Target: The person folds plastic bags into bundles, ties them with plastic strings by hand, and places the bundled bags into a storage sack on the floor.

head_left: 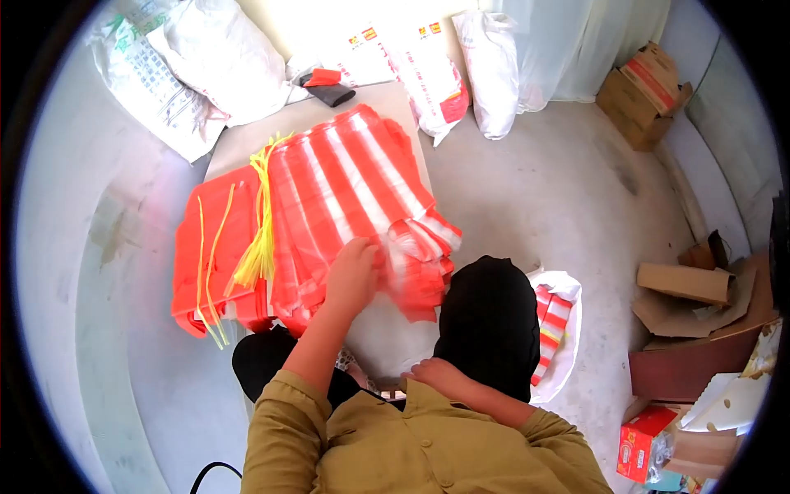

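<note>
A wide stack of red-and-white striped plastic sheets (337,177) lies fanned over a low table in front of me. My left hand (355,276) reaches to its near edge, fingers closed on a striped sheet (415,259) that bunches to the right and is blurred by motion. A bundle of yellow ties (262,222) lies along the stack's left side. Farther left is a pile of red plastic (216,247) with a few loose yellow strands across it. My right hand (442,379) rests at my lap beside my black-clad knee, fingers lying flat and holding nothing visible.
A white sack (568,329) with striped bundles stands on the floor by my right knee. Full white sacks (222,62) line the back. Cardboard boxes (642,95) sit at the far right, and opened cartons (687,288) lie nearer. A dark roll with red (329,86) is at the table's far end.
</note>
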Motion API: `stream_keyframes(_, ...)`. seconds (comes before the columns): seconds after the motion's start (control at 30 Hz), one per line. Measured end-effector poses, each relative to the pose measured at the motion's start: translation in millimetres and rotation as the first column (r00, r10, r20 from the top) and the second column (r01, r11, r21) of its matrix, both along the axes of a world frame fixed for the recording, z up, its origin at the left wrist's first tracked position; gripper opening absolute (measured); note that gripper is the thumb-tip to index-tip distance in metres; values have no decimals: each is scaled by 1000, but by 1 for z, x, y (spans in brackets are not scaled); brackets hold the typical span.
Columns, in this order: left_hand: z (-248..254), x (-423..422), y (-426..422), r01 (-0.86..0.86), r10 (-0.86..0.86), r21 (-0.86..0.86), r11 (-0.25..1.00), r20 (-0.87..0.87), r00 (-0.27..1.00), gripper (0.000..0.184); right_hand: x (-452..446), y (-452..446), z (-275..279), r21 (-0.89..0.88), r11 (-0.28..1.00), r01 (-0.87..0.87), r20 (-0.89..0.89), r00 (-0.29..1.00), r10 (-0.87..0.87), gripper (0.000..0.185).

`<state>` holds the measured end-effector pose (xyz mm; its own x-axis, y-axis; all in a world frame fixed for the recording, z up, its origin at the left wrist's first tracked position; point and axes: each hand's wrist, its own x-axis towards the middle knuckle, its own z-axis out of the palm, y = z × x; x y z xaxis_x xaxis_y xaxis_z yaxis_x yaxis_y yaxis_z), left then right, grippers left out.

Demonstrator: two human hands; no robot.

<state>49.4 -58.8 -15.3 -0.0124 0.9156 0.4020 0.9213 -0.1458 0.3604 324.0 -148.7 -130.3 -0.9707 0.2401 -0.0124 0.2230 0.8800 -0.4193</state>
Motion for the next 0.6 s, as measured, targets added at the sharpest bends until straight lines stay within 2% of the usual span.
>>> stream_keyframes(0.03,-2,4,4,-59,61,-48,997,43,997,36,0,0,0,-25,1000,11,-2,1000,-11,41)
stream_keyframes(0.13,-5,5,12,-78,79,-12,997,82,993,34,0,1,6,-96,995,31,43,999,-27,40)
stream_keyframes(0.27,-10,2,15,-82,79,15,997,144,986,19,1,0,5,-141,989,43,33,999,-39,40)
stream_keyframes(0.37,-6,-1,15,-106,94,26,994,293,952,11,-1,0,10,-152,987,51,54,998,-43,38)
stream_keyframes(0.47,-12,-13,22,-163,137,-11,987,594,792,8,-3,0,11,-163,986,39,59,998,-30,37)
stream_keyframes(0.57,8,-22,26,-149,295,-258,954,888,351,9,-2,0,16,-153,988,21,20,1000,-19,36)
stream_keyframes(0.6,7,-26,28,-132,272,-241,962,906,324,10,-3,0,18,-145,989,15,13,1000,-14,36)
